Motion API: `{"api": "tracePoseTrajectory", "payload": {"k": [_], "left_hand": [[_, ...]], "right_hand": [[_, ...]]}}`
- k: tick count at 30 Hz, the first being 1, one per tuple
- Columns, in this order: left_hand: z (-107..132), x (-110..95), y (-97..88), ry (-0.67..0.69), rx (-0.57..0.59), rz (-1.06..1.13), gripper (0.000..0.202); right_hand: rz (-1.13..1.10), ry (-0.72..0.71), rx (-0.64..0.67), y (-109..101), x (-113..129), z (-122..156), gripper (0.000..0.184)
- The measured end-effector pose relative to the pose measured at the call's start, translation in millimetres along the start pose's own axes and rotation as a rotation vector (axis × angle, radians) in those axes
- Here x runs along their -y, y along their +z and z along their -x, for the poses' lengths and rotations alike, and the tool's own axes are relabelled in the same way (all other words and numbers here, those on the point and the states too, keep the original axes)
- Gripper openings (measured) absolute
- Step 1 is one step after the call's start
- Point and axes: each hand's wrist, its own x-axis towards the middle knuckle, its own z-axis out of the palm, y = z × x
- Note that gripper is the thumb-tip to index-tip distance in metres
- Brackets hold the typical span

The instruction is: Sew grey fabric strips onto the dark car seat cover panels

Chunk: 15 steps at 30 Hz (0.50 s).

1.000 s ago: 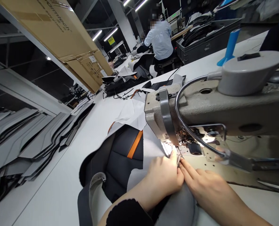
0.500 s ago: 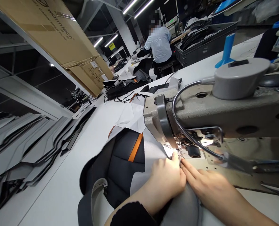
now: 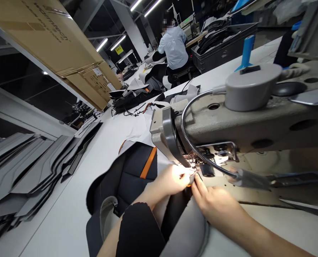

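Note:
A sewing machine (image 3: 244,130) reaches in from the right, its lamp lighting the needle area. Just in front of the presser foot, my left hand (image 3: 173,180) pinches the edge of a dark seat cover (image 3: 132,171) with grey backing and orange trim. Close beside it, my right hand (image 3: 215,201) has its fingers closed on the same edge, the thumb hidden. A bit of orange shows between the two hands. The cover's grey side hangs below my hands, and its padded dark panel spreads to the left. The needle tip is too small to make out.
Stacked grey panels (image 3: 38,167) lie along the left. Cardboard boxes (image 3: 49,39) stand at upper left. More fabric pieces (image 3: 137,96) lie behind the machine. Scissors (image 3: 301,205) rest at right. A person (image 3: 173,46) sits farther back beside a grey crate (image 3: 225,46).
My left hand has drawn back left from the needle and turned, now pinching the edge and lifting it so orange shows. The right hand stays at the edge. The whole view has shifted slightly.

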Motion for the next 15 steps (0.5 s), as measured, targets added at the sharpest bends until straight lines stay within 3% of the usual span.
{"api": "tracePoseTrajectory", "payload": {"k": [3, 6, 10, 15], "left_hand": [[-15, 22, -14.7, 0.022, 0.117, 0.198, 0.027], [-20, 24, -28.3, -0.021, 0.216, 0.242, 0.024], [-8, -5, -37.3, -0.055, 0.232, 0.257, 0.021], [-2, -39, -35.4, -0.097, 0.223, 0.210, 0.015]], "right_hand": [[0.001, 0.051, 0.048, 0, 9, -2, 0.045], [-0.040, 0.075, 0.071, -4, 7, -1, 0.050], [-0.082, 0.109, 0.048, -11, -4, -1, 0.050], [-0.106, 0.058, 0.057, -15, -9, -4, 0.042]]}}
